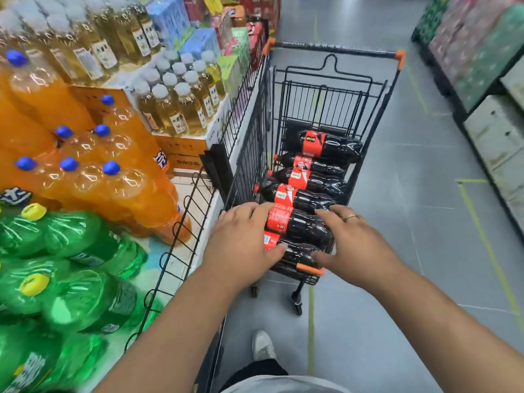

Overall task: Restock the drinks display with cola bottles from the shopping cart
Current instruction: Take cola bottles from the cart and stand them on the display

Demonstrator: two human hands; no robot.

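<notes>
black cola bottles [309, 226] red-labelled, orange bottles [85, 182] blue-capped

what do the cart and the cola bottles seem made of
Shopping cart: likely black-coated metal wire, judging by its thin grid bars. Cola bottles: probably clear glossy plastic, given bright highlights over the dark drink, with red labels.

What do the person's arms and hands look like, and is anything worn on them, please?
Both forearms are bare, with no sleeves, gloves or watch in view. The right hand wears a thin silver-coloured ring on one finger; the left hand shows no jewellery.
</notes>
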